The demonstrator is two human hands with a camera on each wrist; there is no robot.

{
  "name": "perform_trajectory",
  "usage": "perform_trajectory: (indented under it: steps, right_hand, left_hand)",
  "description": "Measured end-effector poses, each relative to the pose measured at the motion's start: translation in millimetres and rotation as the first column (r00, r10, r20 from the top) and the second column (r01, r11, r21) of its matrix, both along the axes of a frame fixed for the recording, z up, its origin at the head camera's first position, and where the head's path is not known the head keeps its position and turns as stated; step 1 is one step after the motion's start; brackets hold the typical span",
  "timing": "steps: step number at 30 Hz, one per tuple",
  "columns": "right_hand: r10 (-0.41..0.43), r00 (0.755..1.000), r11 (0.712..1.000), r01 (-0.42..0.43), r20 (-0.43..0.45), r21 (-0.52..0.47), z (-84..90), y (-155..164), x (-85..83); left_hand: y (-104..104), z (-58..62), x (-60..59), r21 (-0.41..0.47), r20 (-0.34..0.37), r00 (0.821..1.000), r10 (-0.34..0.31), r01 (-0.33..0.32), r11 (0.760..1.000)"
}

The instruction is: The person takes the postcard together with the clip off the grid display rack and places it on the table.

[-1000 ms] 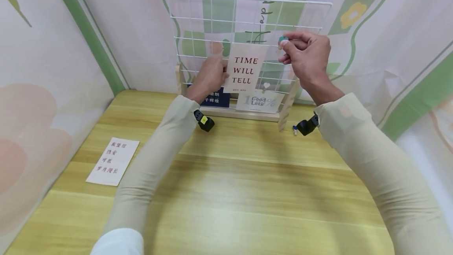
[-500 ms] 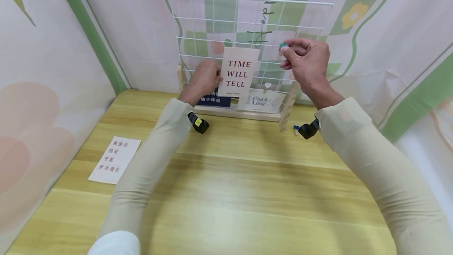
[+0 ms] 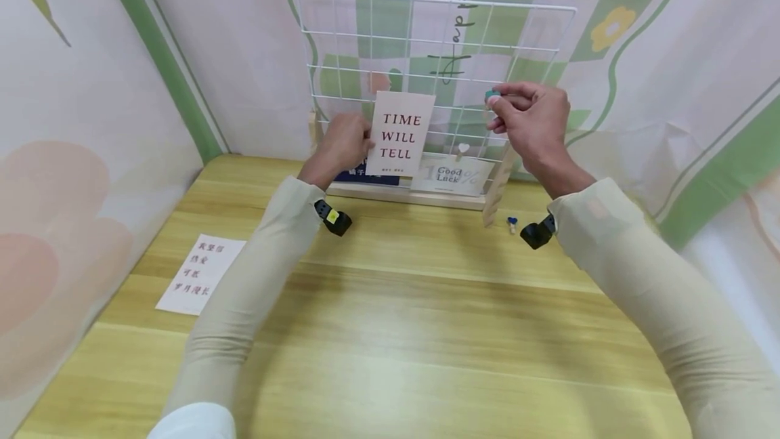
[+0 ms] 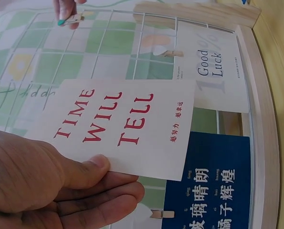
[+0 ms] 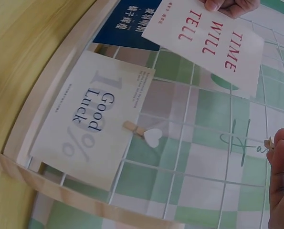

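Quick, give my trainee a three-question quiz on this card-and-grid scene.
1. True or false: the left hand holds the TIME WILL TELL card.
2. What does the right hand pinch? A) clip B) pen C) coin
3. What fastens the Good Luck card to the grid?

Key: 1 true; 2 A; 3 a wooden heart clip.
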State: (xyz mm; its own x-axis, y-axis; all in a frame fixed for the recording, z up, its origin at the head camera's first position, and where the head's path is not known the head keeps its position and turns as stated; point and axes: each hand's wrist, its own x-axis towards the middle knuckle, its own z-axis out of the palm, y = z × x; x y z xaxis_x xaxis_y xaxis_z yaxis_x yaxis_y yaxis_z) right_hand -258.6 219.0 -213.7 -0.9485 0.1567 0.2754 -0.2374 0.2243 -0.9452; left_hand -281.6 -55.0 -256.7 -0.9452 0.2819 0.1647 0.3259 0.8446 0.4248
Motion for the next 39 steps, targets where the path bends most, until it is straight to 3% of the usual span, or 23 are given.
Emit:
perform_trajectory:
  steps: [14, 21, 30, 39]
  right_hand:
    - [0.003, 1.000, 0.999, -0.003, 0.018, 0.043, -12.9, 5.6, 3.5]
    - [0.001, 0.999, 0.994, -0.006, 0.045, 0.105, -19.7, 9.6, 7.1]
    - [0.010, 1.000, 0.993, -0.013, 0.022, 0.120, -30.5, 13.7, 10.6]
    - [0.004, 0.998, 0.995, -0.010, 0.065, 0.103, -38.7, 16.8, 13.3]
  left_hand:
    - [-18.3, -7.4, 6.5, 0.005, -0.021, 0.999, -0.026, 0.026, 1.000]
    - [-26.3, -12.3, 10.6, 0.023, 0.014, 1.000, -0.012, 0.011, 1.000]
    - [-33.0, -16.0, 12.8, 0.011, 0.036, 0.999, -0.014, 0.014, 1.000]
    - [-39.3, -18.5, 16.4, -0.005, 0.062, 0.998, 0.004, -0.003, 1.000]
